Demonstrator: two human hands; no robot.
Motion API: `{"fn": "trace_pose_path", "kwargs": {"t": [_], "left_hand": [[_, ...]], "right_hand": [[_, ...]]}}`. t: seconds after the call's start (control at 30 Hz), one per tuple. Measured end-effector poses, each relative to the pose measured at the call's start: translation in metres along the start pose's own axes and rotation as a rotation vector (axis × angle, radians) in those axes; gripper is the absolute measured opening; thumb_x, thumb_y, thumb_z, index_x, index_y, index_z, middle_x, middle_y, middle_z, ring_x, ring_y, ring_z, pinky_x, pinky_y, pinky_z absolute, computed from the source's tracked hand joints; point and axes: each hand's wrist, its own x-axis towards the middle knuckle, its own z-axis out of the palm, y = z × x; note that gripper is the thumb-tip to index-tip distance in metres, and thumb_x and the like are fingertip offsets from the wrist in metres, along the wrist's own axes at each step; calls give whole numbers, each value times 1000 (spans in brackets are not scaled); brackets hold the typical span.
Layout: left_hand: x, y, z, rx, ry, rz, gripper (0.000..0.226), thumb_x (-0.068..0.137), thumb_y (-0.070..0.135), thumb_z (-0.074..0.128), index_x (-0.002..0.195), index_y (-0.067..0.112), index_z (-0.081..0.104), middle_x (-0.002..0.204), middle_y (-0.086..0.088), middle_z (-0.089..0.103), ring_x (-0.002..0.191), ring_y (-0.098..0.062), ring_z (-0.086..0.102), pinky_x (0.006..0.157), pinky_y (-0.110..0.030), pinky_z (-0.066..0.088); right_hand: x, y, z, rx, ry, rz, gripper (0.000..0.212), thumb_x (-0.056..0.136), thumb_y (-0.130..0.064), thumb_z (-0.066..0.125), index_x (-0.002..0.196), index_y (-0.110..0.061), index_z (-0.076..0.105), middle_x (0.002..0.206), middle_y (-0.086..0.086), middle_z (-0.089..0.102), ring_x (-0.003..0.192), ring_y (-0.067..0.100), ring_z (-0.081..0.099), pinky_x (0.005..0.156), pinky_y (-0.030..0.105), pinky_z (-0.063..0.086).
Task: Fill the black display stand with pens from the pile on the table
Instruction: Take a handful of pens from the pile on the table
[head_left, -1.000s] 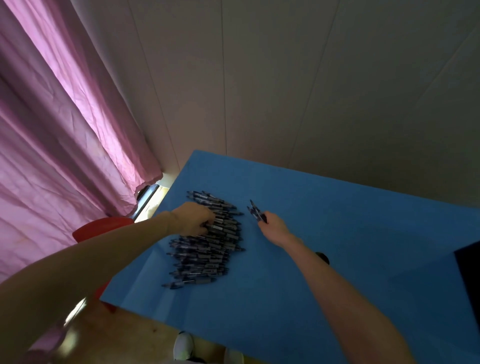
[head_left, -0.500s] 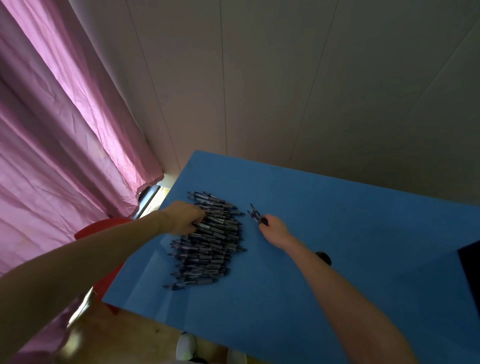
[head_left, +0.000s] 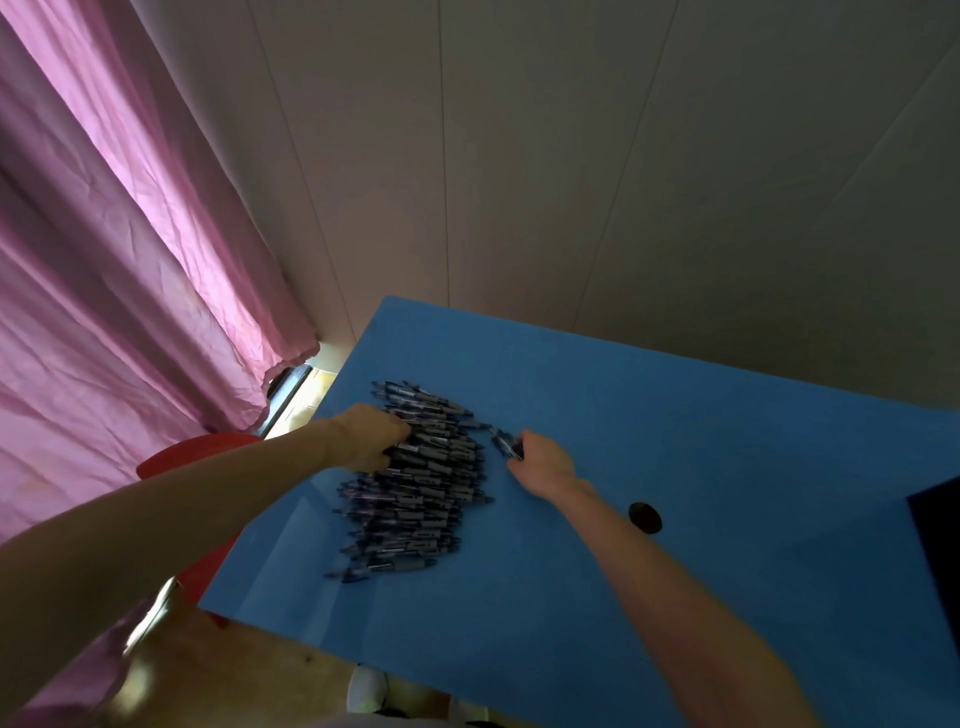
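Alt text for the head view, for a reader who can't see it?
A person's left hand reaches into a pile of pens on a blue table, while the right hand holds a few pens beside it.

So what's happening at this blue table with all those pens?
A person is gathering pens from a pile of pens on the blue table. The left hand reaches into the far end of the pile, fingers curled among the pens. The right hand holds a few pens just beside the pile. A dark object at the table's right edge may be the display stand.
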Motion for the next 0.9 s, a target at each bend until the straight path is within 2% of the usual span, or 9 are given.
{"fn": "trace_pose_path", "kwargs": {"t": [0.23,0.43,0.5,0.53,0.6,0.63,0.73,0.8,0.9], "left_hand": [[2,-7,3,25,12,69,33,99,37,53,126,17,52,120,-4,60,106,-25,61,86,-39,51],[2,-15,-2,73,95,121,20,99,37,55,114,24,58,108,1,68,96,-21,65,75,-30,46],[4,-23,0,149,122,200,32,92,54,53,110,28,61,109,0,69,100,-22,65,70,-24,41],[7,-29,4,169,169,227,50,84,72,47,108,31,63,110,1,69,102,-20,65,71,-20,40],[15,-40,13,75,242,181,87,65,102,25,106,37,65,103,9,68,93,-10,63,73,-19,39],[19,-41,15,14,266,154,89,64,104,19,104,38,64,99,12,67,87,-7,61,72,-20,41],[23,-37,-3,-7,320,140,53,90,71,14,109,45,57,103,16,67,92,-11,64,75,-30,50],[24,-28,-21,-27,329,164,50,94,68,5,104,53,52,102,19,66,92,-11,64,74,-32,52],[29,-5,-52,-27,294,263,32,101,49,30,113,41,59,108,12,67,97,-17,64,77,-34,50]], "right_hand": [[-1,-2,5,-146,37,-24,19,100,-32,58,106,-14,57,102,4,60,87,20,60,70,35,51],[2,-4,0,-138,9,13,15,101,-29,54,99,-15,54,91,2,59,75,18,56,57,31,42],[2,-4,-1,-130,-9,21,15,102,-29,52,93,-16,51,86,1,57,69,16,52,53,30,39],[1,-4,-1,-120,-14,28,17,102,-28,50,90,-16,50,83,0,56,67,16,52,53,30,39],[1,-4,-3,-78,-35,48,22,104,-28,47,85,-17,48,79,1,55,65,16,50,53,31,40],[0,-2,-5,-39,-54,62,25,104,-28,46,82,-17,46,78,1,54,63,16,49,53,31,38],[-5,7,-13,69,-88,96,32,106,-28,46,76,-17,41,72,2,47,59,15,41,52,31,31],[-11,16,-21,89,-76,127,35,106,-29,47,74,-17,39,70,1,45,58,15,39,53,31,30],[-22,34,-32,106,-30,188,36,106,-28,46,73,-17,40,71,-1,45,58,12,40,51,29,30]]}}
